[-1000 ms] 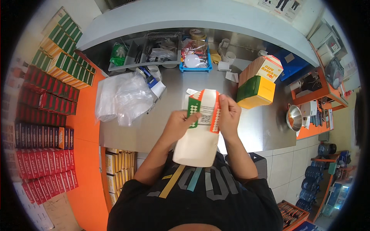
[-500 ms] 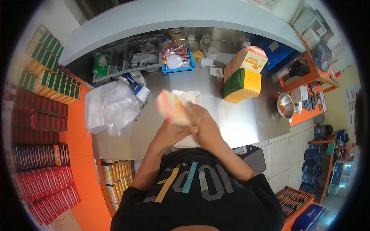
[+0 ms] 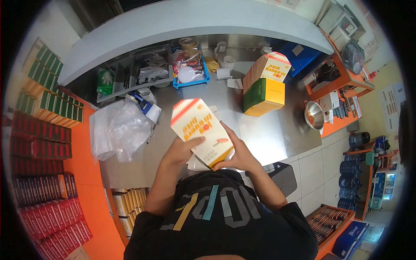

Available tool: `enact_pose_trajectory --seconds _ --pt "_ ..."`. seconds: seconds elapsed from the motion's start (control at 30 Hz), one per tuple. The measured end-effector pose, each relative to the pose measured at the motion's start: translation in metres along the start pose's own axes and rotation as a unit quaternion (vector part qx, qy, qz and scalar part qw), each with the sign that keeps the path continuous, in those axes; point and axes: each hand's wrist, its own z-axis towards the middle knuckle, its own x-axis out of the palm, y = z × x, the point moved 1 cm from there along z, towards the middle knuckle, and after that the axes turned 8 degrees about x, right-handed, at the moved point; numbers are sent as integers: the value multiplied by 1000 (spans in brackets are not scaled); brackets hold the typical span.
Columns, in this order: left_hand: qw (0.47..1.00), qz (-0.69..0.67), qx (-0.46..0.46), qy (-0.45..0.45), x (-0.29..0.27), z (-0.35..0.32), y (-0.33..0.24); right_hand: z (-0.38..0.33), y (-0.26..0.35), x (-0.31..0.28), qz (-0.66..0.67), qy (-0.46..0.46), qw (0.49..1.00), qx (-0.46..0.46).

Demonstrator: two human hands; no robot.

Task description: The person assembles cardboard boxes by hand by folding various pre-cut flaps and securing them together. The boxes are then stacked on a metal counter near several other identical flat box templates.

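In front of my body I hold a cream paper food sleeve with a red zigzag top edge and a yellow lower end. It is tilted, its printed face up. My left hand grips its left edge, thumb laid over the face. My right hand closes round the lower right edge and bottom corner. Below the sleeve, a white sheet or card lies partly hidden on the steel table. Farther right stands a stack of similar cream sleeves, with green and yellow ones in front.
Clear plastic bags lie at the table's left, beside a blue tape dispenser. Behind are a grey divided tray and a blue basket of small packets. A metal bowl sits at the right. Boxes fill the left shelves.
The sleeve has turned so its printed face shows broadly, and it has come slightly nearer my body. My right hand has shifted to its lower right edge. The whole view has moved a little.
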Motion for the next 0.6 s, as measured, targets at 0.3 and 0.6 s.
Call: enact_pose_trajectory --seconds 0.3,0.6 --pt "763 535 229 281 36 17 -24 -2 -5 4 13 -68 997 -39" --pt "893 320 280 150 26 26 -20 38 -32 -148 6 -305 947 -104"
